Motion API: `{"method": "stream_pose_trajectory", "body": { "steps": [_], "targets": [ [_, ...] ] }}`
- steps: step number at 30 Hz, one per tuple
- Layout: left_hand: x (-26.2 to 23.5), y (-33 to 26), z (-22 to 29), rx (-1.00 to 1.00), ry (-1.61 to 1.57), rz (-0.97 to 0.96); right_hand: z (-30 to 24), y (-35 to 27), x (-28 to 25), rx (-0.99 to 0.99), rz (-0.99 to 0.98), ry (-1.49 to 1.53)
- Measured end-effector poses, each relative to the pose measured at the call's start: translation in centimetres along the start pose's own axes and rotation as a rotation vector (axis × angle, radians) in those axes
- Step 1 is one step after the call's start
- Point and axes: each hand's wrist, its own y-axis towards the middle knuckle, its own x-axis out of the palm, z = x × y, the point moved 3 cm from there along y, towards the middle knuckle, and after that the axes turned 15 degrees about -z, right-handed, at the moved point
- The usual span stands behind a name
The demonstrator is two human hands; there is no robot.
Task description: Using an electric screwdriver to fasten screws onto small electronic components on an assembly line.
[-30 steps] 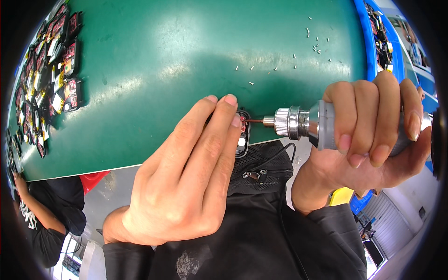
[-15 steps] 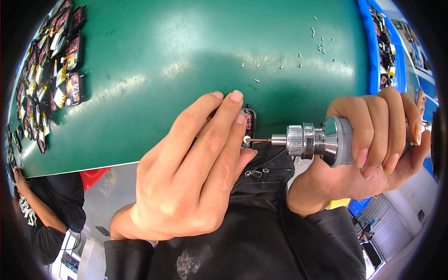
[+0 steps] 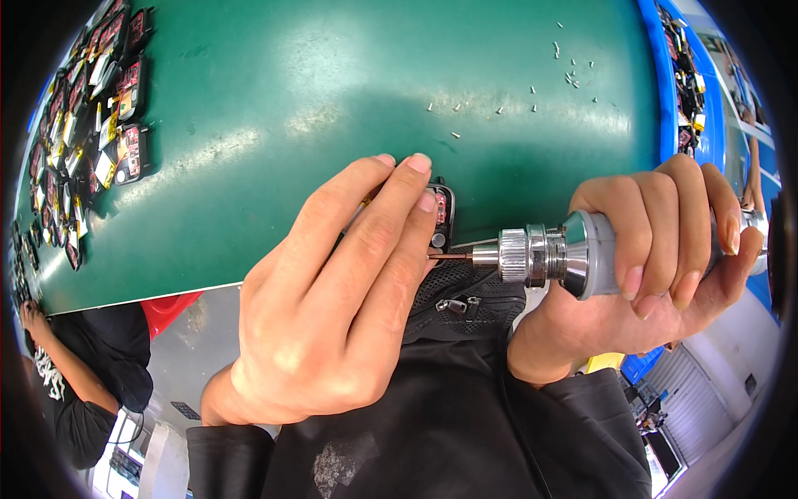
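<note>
My left hand [image 3: 332, 308] lies over a small black device housing [image 3: 450, 218] with a red circuit board [image 3: 440, 204] inside, holding it at the table's near edge. Its fingers cover most of the housing. In my right hand [image 3: 665, 241] is a grey and silver electric screwdriver [image 3: 594, 254], held level with its bit pointing left. The thin bit [image 3: 453, 256] reaches the housing's near end beside my left fingertips. Its tip is partly hidden there, so I cannot tell whether it sits on a screw.
Small loose screws [image 3: 534, 108] lie scattered on the green table [image 3: 332, 50]. Many open black housings with boards and batteries [image 3: 129, 154] are heaped at far left. A blue bin [image 3: 657, 83] at right holds more. Another person's arm [image 3: 75, 374] shows at lower left.
The screwdriver and my right hand have shifted slightly left. The bit has moved from a round white part to the housing's near end. My left hand and the housing have moved slightly.
</note>
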Motion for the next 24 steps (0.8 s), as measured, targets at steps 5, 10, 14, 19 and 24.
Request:
{"method": "stream_pose_trajectory", "body": {
  "steps": [5,10,14,19,24],
  "targets": [
    [0.22,-0.06,-0.15,0.012,0.011,0.043,-0.14,-0.06,-0.12,-0.015,0.003,0.013],
    [0.41,-0.04,-0.2,0.016,0.006,0.057,-0.01,0.03,-0.2,0.003,-0.011,0.017],
    [0.34,-0.01,-0.22,0.02,0.014,0.066,0.03,0.09,-0.18,0.024,-0.019,0.019],
    [0.3,0.11,-0.17,0.014,0.009,0.05,-0.04,0.18,-0.32,0.032,-0.041,0.02],
    [0.24,0.12,-0.12,0.009,0.011,0.058,0.14,0.22,-0.16,0.03,-0.042,0.023]
  ]
}}
